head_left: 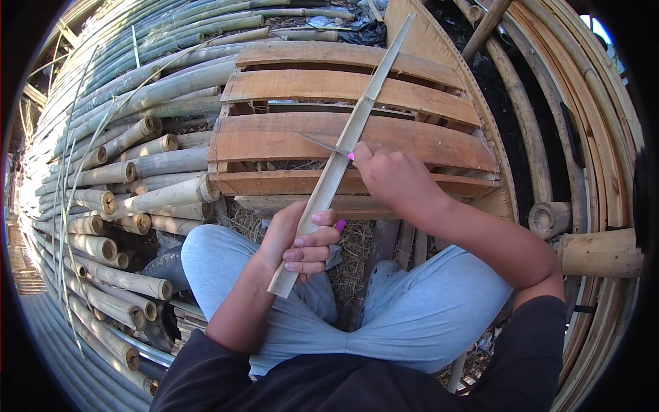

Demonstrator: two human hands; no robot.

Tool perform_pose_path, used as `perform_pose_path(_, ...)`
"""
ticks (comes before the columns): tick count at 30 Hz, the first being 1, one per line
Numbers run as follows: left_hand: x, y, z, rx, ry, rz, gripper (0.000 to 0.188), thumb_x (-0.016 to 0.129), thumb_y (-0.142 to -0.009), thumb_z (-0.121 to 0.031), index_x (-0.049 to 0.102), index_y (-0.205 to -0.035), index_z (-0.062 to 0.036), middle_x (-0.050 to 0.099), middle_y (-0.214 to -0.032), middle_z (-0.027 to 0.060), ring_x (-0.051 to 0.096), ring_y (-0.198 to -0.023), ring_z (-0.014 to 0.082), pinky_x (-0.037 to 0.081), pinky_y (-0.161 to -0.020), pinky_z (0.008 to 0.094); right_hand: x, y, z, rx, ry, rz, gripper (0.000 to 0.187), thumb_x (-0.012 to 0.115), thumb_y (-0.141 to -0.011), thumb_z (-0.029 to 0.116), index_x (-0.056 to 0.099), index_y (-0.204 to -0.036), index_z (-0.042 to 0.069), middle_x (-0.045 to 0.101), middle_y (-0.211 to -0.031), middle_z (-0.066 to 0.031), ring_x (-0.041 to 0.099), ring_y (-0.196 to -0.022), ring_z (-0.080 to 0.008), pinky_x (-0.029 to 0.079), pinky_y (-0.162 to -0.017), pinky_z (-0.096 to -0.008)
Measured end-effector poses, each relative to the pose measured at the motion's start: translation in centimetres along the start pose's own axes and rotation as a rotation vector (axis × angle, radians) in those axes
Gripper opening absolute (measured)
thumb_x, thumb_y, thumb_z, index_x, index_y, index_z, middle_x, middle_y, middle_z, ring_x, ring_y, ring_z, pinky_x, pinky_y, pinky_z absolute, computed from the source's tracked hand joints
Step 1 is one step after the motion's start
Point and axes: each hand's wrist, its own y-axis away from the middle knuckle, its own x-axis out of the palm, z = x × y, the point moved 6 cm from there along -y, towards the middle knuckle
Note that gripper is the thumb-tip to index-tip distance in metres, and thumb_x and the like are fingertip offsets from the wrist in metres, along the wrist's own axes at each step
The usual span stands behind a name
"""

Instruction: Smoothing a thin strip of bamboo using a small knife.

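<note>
A long split bamboo strip slants up and away from my lap, its far end tapering past the slatted wooden bench. Near its lower end my left hand is wrapped round the strip, fingers curled over its right edge. Farther up, my right hand is closed on a knife whose handle shows a bit of pink at the fingers. The thin knife blade lies across the strip and points left over the bench slats. Most of the knife's handle is hidden inside my right hand.
Cut bamboo poles are stacked on the left, their ends toward me. Thin loose bamboo slivers lie over them. A curved tan board stands beyond the bench's right end. More poles and long wooden strips line the right side. Straw covers the ground between my legs.
</note>
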Motion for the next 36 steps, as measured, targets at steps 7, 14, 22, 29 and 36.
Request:
perform_pose_path(7,0.2,0.1,-0.1,-0.017,0.021,0.000,0.035,0.028,-0.103,-0.035,0.042,-0.078,-0.0155,0.033,-0.050,-0.0028,0.027,-0.030,0.0054,0.022,-0.025,0.0205,0.1,-0.1,0.2,-0.004,0.012,0.056,0.010,0.056,-0.090,0.011,0.051,-0.088,0.003,0.064,-0.061,-0.0111,0.069,-0.057,-0.0252,0.056,-0.048,-0.0346)
perform_pose_path(14,-0.3,0.0,0.0,-0.002,-0.027,-0.016,0.035,0.028,-0.103,-0.035,0.043,-0.078,-0.0150,0.033,-0.050,-0.0024,0.027,-0.030,0.0054,0.021,-0.025,0.0204,0.2,0.0,0.4,0.019,-0.045,0.068,0.009,0.055,-0.092,0.011,0.051,-0.088,0.003,0.064,-0.060,-0.0125,0.070,-0.058,-0.0255,0.057,-0.051,-0.0361)
perform_pose_path(22,0.1,0.0,0.0,-0.014,-0.025,-0.005,0.036,0.027,-0.103,-0.035,0.042,-0.078,-0.0155,0.032,-0.050,-0.0025,0.027,-0.030,0.0062,0.021,-0.025,0.0215,-0.1,-0.5,0.0,0.055,-0.083,0.099,0.010,0.053,-0.092,0.010,0.049,-0.089,0.001,0.064,-0.063,-0.0181,0.069,-0.060,-0.0337,0.056,-0.050,-0.0412)
perform_pose_path(29,-0.1,-0.7,0.2,0.014,-0.111,-0.006,0.036,0.025,-0.104,-0.036,0.042,-0.078,-0.0157,0.031,-0.050,-0.0036,0.027,-0.030,0.0056,0.021,-0.025,0.0205,-0.3,0.7,1.3,0.057,-0.111,0.168,0.009,0.052,-0.092,0.008,0.049,-0.092,-0.001,0.065,-0.067,-0.0204,0.069,-0.062,-0.0349,0.056,-0.053,-0.0422)
perform_pose_path(36,-0.3,-0.5,0.5,0.113,-0.310,-0.160,0.037,0.025,-0.105,-0.040,0.038,-0.080,-0.0157,0.030,-0.052,-0.0047,0.025,-0.032,0.0056,0.021,-0.027,0.0213,-0.7,-0.4,-1.9,0.177,-0.243,0.200,0.013,0.048,-0.097,0.010,0.050,-0.095,-0.002,0.064,-0.069,-0.0244,0.066,-0.068,-0.0428,0.053,-0.060,-0.0507)
